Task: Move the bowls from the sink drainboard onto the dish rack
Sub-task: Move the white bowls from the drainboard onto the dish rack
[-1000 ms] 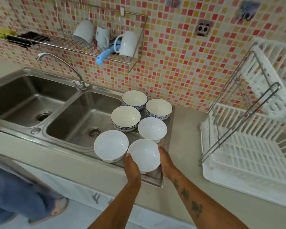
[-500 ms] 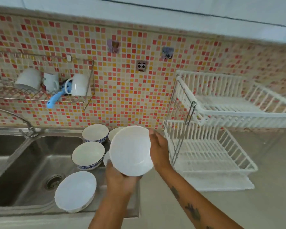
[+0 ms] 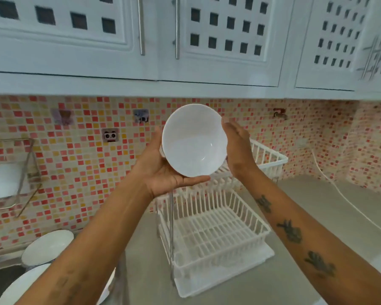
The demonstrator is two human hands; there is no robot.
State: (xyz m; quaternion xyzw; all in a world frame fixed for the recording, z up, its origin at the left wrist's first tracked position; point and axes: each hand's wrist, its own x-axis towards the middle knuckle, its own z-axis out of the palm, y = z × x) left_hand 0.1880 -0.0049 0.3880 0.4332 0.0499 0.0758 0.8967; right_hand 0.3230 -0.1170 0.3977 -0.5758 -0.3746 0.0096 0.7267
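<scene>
- At 7 o'clock, two white bowls (image 3: 47, 247) sit by the frame's lower edge, partly behind your left forearm.
- Your left hand (image 3: 163, 170) cups the raised bowl (image 3: 194, 139) from below, fingers wrapped behind it.
- Your right hand (image 3: 238, 148) presses its 3 o'clock rim, fingers (image 3: 231, 128) straight and together.
- The bowl hangs tilted above the dish rack (image 3: 213, 234), which stands on the table (image 3: 306, 216) at 5 o'clock.

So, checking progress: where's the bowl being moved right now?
The white bowl is mid-frame in the head view, held between the left hand and right hand, above the dish rack.
</scene>
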